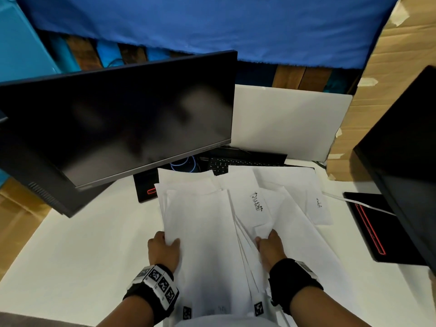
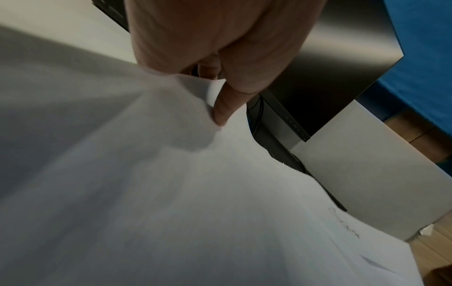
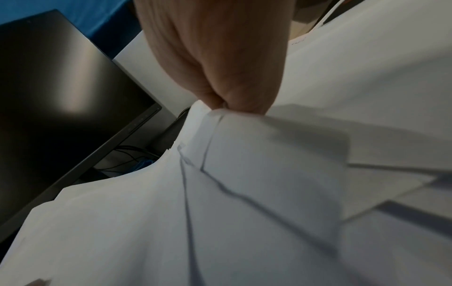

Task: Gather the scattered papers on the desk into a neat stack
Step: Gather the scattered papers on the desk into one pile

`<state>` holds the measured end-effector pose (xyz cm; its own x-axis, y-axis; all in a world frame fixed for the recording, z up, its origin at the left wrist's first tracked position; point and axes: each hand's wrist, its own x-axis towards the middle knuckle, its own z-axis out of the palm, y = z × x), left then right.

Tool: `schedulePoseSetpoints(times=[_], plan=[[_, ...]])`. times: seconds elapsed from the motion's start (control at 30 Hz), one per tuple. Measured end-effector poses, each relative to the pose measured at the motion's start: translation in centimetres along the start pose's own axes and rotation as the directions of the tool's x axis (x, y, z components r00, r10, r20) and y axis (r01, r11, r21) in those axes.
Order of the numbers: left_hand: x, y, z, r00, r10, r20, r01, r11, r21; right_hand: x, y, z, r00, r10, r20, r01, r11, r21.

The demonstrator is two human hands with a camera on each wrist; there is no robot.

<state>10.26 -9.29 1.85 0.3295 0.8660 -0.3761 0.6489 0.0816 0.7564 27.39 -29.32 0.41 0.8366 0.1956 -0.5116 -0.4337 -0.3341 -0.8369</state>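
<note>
1. Papers [image 1: 205, 232] lay fanned in a loose, overlapping pile on the white counter [image 1: 77, 251], between the person's two hands and in front of the keyboard [image 1: 245, 161].
2. Left hand [image 1: 164, 250] gripped the left edge of the pile; in the left wrist view its thumb [image 2: 226, 106] pressed onto the top sheet while the curled fingers went under the edge.
3. Right hand [image 1: 270, 249] pinched several offset sheets at the right of the pile; the right wrist view showed its fingers [image 3: 227, 81] closed tight on a bunched corner.
4. Two sheets with handwriting lay face up, one [image 1: 256, 204] just beyond the right hand, the other [image 1: 318, 204] further right.
5. A dark monitor [image 1: 118, 119] stood tilted behind and left of the pile, with a white board [image 1: 287, 121] leaning to its right.
</note>
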Motion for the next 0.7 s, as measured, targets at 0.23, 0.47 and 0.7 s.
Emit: schedulePoseSetpoints(times=[0.23,0.47,0.7], plan=[[-1.1,-0.2,-0.1,0.989,0.082,0.12,-0.085,0.996,0.013,1.1,-0.6,0.8,0.998,0.064,0.001,-0.063,0.985,0.161],[-0.8,-0.2,-1.8,0.979,0.129,0.16,-0.131,0.991,-0.001,3.1,-4.3,0.3,0.975,0.023,-0.221,-0.027,1.0,-0.013],[0.8,-0.8,-4.3,0.977,0.169,0.132,-0.161,0.984,-0.074,5.4,-8.6,-5.6,0.964,-0.201,-0.175,0.102,0.885,-0.454]])
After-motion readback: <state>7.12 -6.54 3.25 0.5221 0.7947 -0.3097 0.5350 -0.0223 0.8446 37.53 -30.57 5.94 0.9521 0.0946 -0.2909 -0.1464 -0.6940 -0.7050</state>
